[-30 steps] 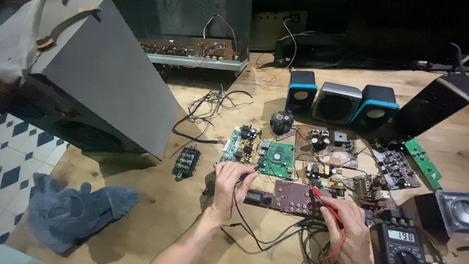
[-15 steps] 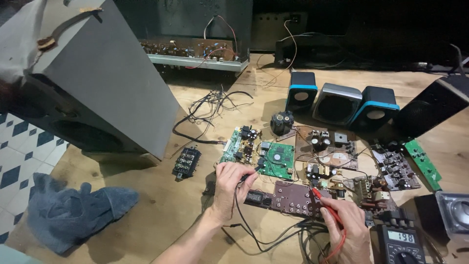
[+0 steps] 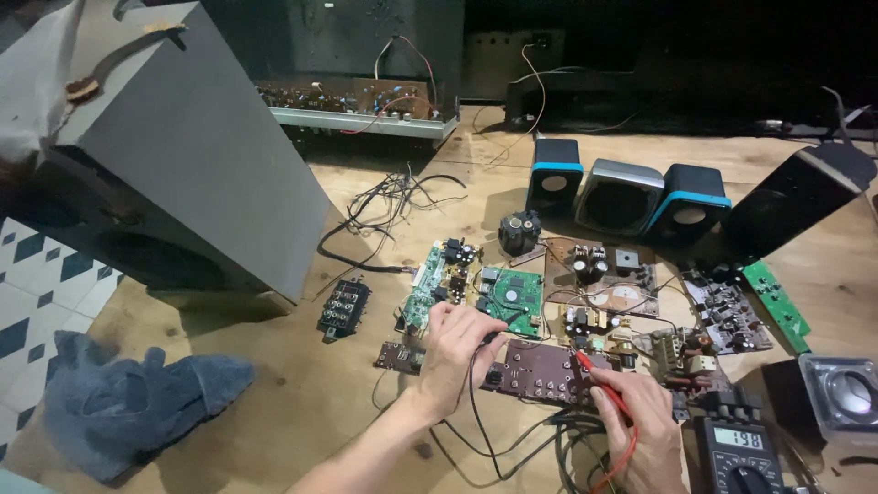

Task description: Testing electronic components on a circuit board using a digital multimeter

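— Barely anything has moved since a second ago. Left hand (image 3: 462, 346) sits where it was, at the near left edge of the brown board (image 3: 540, 370), fingers curled and pinching the black probe (image 3: 487, 340) down onto it.

— And the right?

— Right hand (image 3: 640, 416) likewise unchanged: closed in a pen grip on the red probe (image 3: 594, 377), tip touching the near right part of the same board. Both leads run off toward the near edge in a tangle.

— Meter?

— Multimeter (image 3: 736, 457) near right, just beside the right hand; its display is lit and shows a figure, as it did in the earlier views. Steady probes and a steady display read to me as a measurement being held, not one being set up.

— Where does the board lie?

— Flat on the wooden bench (image 3: 274, 402), near centre, just this side of the green board (image 3: 510, 302). More boards spread to the right. Small speakers (image 3: 622, 197) stand far behind, a grey cabinet (image 3: 174, 155) far left, a grey cloth (image 3: 128, 407) near left.
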